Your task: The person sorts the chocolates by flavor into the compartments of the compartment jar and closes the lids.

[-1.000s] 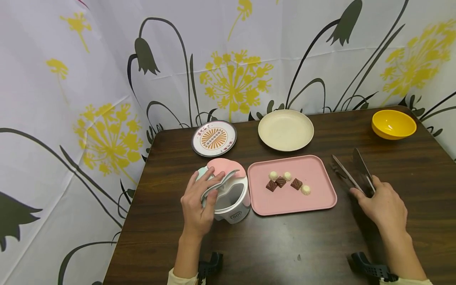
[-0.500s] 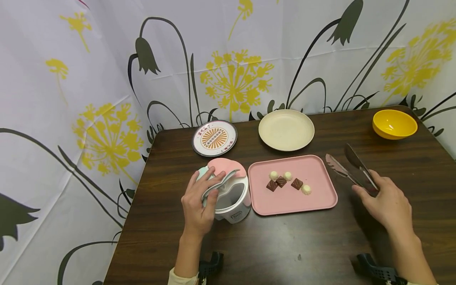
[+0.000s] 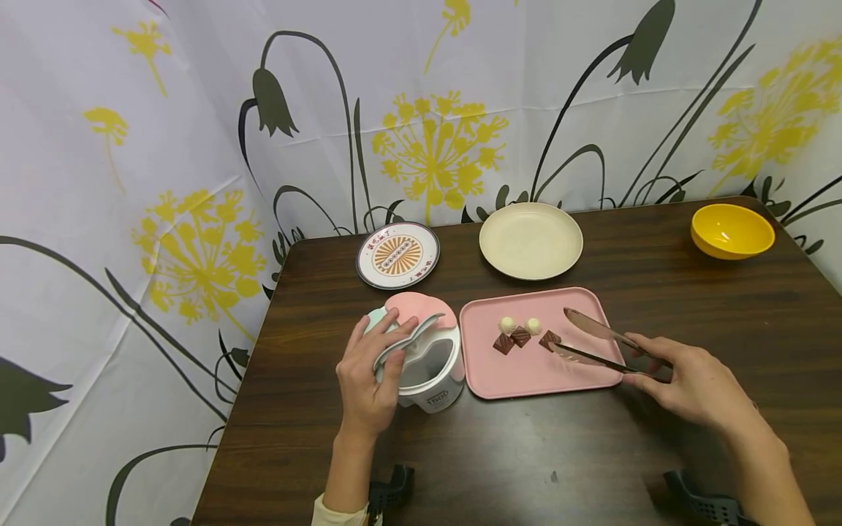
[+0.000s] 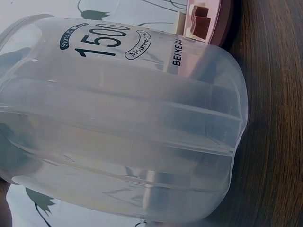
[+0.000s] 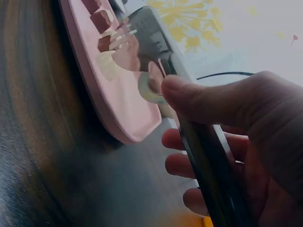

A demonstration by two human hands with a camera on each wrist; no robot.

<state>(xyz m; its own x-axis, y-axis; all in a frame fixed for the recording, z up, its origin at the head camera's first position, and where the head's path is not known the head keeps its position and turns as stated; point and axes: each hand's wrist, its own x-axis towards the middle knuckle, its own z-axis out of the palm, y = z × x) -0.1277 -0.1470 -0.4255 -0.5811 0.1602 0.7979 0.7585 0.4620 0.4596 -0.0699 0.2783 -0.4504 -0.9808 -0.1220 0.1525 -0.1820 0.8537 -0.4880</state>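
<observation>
My left hand (image 3: 368,376) grips the side of a translucent white container (image 3: 430,372) whose pink lid (image 3: 419,307) is swung open; the left wrist view is filled by that container (image 4: 123,118). To its right lies a pink tray (image 3: 526,380) with brown chocolates (image 3: 520,337) and white ones (image 3: 506,324). My right hand (image 3: 684,383) holds metal tongs (image 3: 592,343), thumb on top. Their open tips reach over the tray's right part, beside the rightmost brown chocolate (image 3: 549,339). The right wrist view shows the tongs (image 5: 199,142) above the tray (image 5: 118,94).
A patterned plate (image 3: 397,255), a cream plate (image 3: 530,240) and a yellow bowl (image 3: 732,230) sit along the back of the dark wooden table (image 3: 526,453). A flowered curtain hangs behind and to the left. The table's left edge runs near the container.
My right hand lifted the tongs from the table right of the tray and swung them left over it. The left hand and container stayed still.
</observation>
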